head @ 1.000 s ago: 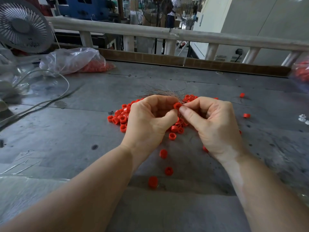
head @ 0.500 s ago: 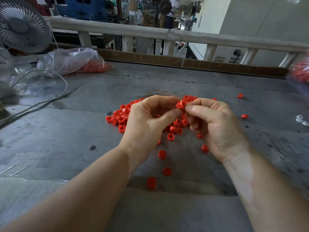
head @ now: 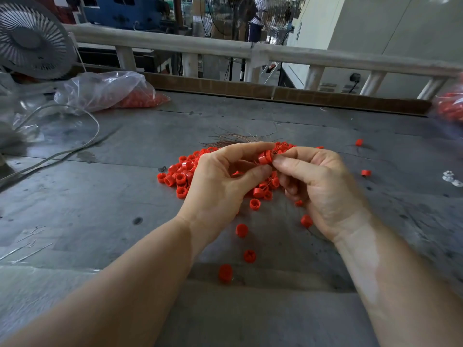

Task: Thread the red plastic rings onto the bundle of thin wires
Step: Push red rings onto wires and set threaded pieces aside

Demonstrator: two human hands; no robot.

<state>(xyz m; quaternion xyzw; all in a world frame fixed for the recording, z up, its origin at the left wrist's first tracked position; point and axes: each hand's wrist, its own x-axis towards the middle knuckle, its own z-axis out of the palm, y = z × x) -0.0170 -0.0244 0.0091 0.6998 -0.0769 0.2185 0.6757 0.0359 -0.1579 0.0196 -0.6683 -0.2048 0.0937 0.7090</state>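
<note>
Above the heap of loose rings (head: 180,177), the left hand (head: 220,186) pinches a red ring (head: 265,157); the right hand (head: 318,186), fingertips closed just beside it, seemingly feeds wire sideways; the wire bundle (head: 235,140) lies beyond

This is a factory or workshop floor. The worktop (head: 125,186) is a scuffed, stained grey slab edged by a bare rail (head: 225,50), with a heap of red plastic rings (head: 180,176) lying loose on it and more in a clear plastic bag (head: 105,90). A desk fan (head: 30,38) stands at the left corner. Beyond the rail are a blue machine (head: 125,8), a pedestal fan (head: 246,8) and a large pale cabinet (head: 388,33).
</note>
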